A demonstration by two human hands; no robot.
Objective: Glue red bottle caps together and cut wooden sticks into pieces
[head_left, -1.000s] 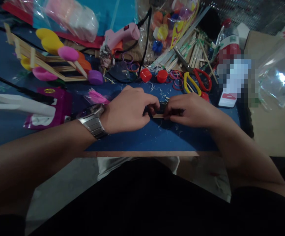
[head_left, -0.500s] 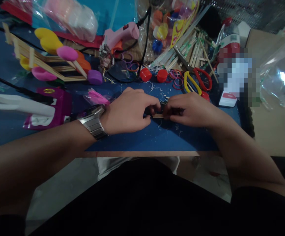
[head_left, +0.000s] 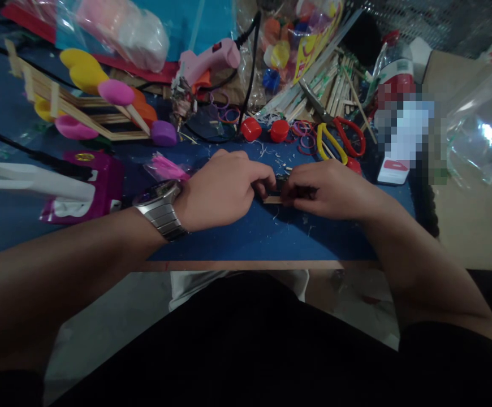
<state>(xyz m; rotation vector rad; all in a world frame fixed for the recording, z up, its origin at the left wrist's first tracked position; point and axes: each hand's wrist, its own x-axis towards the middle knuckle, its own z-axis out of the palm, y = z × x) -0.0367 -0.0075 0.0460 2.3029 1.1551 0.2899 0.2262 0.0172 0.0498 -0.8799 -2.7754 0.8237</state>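
My left hand [head_left: 224, 189], with a metal watch [head_left: 163, 208] on its wrist, rests low over the blue table with curled fingers. Its fingertips are beside a small wooden stick piece [head_left: 272, 199]; whether they grip anything is hidden. From the right, my right hand [head_left: 324, 189] has its fingers closed on the right end of that stick piece. Something dark lies between the two hands, too small to make out. Two red caps, one of them a red cap [head_left: 251, 129], lie just beyond the fingers.
A pink glue gun [head_left: 212, 59] stands behind, near a stick frame [head_left: 89, 121] with colored spoons. Scissors [head_left: 333, 127], stick bundles [head_left: 339, 85], a bottle [head_left: 394, 68] and a phone [head_left: 394, 169] lie right. A purple box [head_left: 82, 192] sits left; the table edge [head_left: 250, 265] is near.
The thumb of my left hand has drawn in, off the left end of the stick piece. My right hand has hardly moved.
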